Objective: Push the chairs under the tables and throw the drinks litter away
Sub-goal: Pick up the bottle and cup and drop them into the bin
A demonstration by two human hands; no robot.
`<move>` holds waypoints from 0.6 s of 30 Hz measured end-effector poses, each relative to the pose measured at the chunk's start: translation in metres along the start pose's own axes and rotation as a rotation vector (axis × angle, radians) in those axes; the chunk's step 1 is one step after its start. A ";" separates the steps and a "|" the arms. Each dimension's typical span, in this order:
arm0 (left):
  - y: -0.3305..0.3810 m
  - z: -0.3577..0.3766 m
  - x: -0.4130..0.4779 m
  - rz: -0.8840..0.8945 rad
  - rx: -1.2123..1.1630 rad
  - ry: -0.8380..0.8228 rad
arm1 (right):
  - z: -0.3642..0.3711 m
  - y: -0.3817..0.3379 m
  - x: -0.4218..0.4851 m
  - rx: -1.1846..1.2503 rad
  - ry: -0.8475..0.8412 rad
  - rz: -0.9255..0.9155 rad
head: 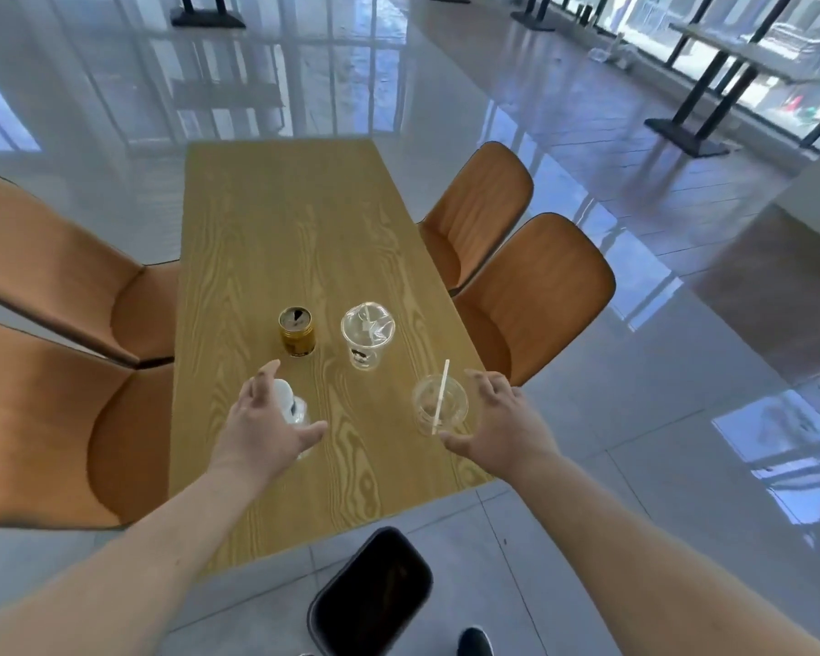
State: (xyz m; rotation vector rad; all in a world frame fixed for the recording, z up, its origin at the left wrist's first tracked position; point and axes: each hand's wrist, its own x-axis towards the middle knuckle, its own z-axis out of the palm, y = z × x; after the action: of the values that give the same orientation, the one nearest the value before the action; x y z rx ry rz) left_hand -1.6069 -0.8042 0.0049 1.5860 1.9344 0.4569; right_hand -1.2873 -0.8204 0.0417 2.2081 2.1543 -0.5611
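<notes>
So your left hand (pixel 266 428) is spread open, cupped over a small clear bottle (pixel 292 409) with a white cap, which is tipped with its long axis pointing away from you; whether skin touches it, can't tell. Your right hand (pixel 503 419) is open too, just right of a clear plastic cup (pixel 439 402), upright, its white straw (pixel 440 397) leaning. Ahead of your fingers: a gold can (pixel 297 332) and a lidded cup (pixel 367 334), both upright. The wood-grain table (pixel 304 220) beyond is bare; a black bin (pixel 372 594) sits under your wrists.
</notes>
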 end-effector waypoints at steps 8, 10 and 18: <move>0.012 0.061 0.005 0.023 -0.064 0.387 | 0.050 0.042 0.088 0.107 -0.157 -0.186; 0.011 0.064 0.006 -0.031 -0.065 0.427 | 0.059 0.045 0.099 0.103 -0.184 -0.218; 0.004 0.077 0.016 -0.150 -0.016 0.360 | 0.085 0.045 0.106 0.224 -0.178 -0.211</move>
State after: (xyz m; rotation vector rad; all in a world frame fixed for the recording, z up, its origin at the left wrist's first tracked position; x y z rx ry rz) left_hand -1.5571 -0.7956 -0.0552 1.4082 2.2899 0.7322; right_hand -1.2652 -0.7414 -0.0760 1.9443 2.3431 -1.0126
